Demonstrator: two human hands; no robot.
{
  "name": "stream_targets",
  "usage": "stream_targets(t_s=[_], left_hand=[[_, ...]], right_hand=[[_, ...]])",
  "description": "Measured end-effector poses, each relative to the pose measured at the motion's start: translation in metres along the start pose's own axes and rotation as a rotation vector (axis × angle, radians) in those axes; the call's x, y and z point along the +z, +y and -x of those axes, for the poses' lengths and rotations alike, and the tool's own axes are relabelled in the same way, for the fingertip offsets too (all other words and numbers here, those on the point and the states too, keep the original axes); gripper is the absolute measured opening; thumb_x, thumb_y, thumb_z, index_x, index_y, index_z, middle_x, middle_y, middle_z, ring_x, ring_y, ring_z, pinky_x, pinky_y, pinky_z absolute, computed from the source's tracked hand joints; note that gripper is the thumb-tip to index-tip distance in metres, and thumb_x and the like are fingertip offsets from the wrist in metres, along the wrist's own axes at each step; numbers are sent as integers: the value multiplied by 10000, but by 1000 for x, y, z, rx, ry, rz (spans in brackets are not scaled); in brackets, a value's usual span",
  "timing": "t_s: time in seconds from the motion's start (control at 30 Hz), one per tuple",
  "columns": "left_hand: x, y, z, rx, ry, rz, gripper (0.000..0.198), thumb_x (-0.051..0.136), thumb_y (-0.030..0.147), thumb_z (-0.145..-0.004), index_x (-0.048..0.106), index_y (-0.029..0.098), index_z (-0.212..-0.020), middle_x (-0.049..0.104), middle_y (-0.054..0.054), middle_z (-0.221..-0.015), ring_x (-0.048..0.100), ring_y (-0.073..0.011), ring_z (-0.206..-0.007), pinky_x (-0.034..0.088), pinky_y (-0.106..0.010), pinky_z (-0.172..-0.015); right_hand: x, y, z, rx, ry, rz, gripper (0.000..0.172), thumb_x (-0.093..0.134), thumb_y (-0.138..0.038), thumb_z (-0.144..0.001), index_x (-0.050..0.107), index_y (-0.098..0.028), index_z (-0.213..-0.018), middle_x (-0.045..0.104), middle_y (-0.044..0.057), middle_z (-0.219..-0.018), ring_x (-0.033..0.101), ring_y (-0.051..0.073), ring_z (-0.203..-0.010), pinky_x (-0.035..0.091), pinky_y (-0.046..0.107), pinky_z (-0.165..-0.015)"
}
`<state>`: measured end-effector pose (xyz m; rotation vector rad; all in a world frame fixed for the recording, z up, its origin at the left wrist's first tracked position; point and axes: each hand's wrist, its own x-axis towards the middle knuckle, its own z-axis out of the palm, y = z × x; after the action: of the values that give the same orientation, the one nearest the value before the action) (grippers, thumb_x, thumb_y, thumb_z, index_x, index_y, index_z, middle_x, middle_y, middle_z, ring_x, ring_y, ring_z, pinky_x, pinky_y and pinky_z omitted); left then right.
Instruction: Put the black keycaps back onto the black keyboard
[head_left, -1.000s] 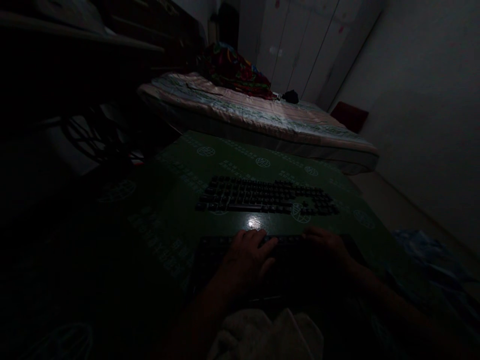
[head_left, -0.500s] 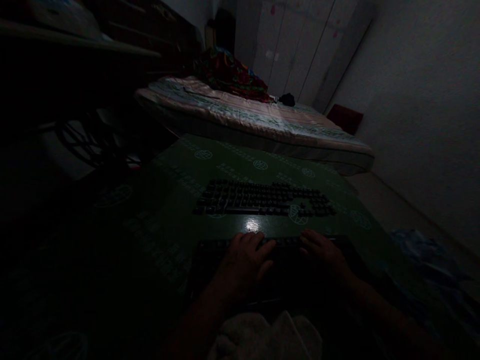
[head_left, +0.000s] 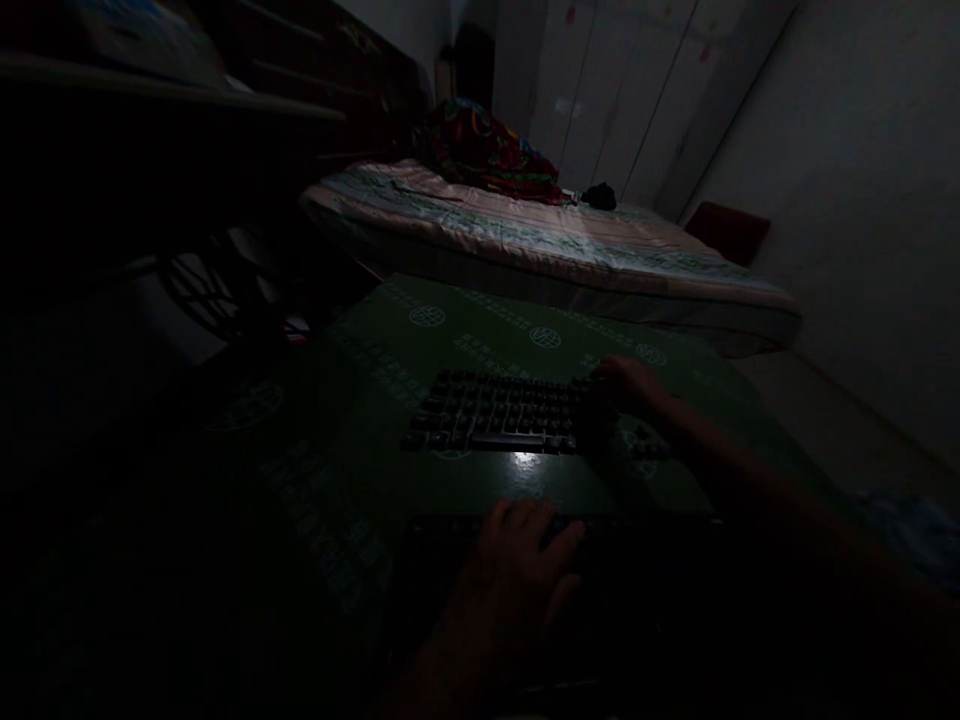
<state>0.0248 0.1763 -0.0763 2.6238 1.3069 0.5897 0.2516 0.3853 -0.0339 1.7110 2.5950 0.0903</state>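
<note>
In the dim head view, loose black keycaps [head_left: 510, 405] lie in keyboard-like rows on a green table [head_left: 352, 400]. Nearer to me is a dark keyboard base [head_left: 439, 535], its details mostly lost in shadow. My left hand [head_left: 521, 555] rests on its far edge, fingers and thumb apart. My right hand [head_left: 630, 383] is stretched over the right end of the keycap rows. Its fingers are drawn together at the far row; whatever is between them is too dark to make out. My right forearm hides some of the keycaps.
Beyond the table stands a bed [head_left: 585, 250] with a bundled red blanket [head_left: 495, 150] on it. A dark wheel-like frame [head_left: 214, 295] is at the left. White wardrobe doors [head_left: 615, 90] rise at the back, and bluish cloth or plastic [head_left: 911, 530] lies at the right.
My right hand has left the keyboard base and moved forward to the far row of keycaps. My left hand stays on the base. The view has shifted slightly.
</note>
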Motion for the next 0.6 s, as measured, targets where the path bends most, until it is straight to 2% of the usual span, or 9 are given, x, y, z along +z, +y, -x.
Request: stream_targets(t_s=[0.17,0.33,0.5,0.6], left_hand=[[3,0,1,-19,-30,9,395,496,362,-824,449,297,-1211,505,-57,-1223,480,-241,-1087,373,-474,-933],[2,1,0,-25,-46,21,378,465,377,-836,450,301,-1207,508,-51,-1212,488,-237,-1069,383,-475,-920],[3,2,3,-37,-47,26,396,440,387,-847,422,306,-1234,495,-44,-1231,478,-234,-1088,365,-472,-945],[3,2,3,-34,-56,21,405,443,385,-846,418,299,-1241,489,-54,-1239,472,-239,-1097,358,-474,-950]], right_hand=[[7,1,-38,61,-133,46,316,522,-215,-776,631,-178,-1070,632,95,-1071,590,207,-938,426,227,-671],[8,1,-53,40,-182,53,302,550,-198,-753,651,-167,-1036,646,103,-1057,593,207,-951,427,230,-706],[12,-3,-59,34,-238,84,222,531,-272,-772,699,-159,-864,685,107,-866,633,197,-778,414,229,-590],[17,-4,-63,25,-246,121,223,524,-269,-773,697,-152,-853,683,114,-860,629,188,-752,397,220,-563]])
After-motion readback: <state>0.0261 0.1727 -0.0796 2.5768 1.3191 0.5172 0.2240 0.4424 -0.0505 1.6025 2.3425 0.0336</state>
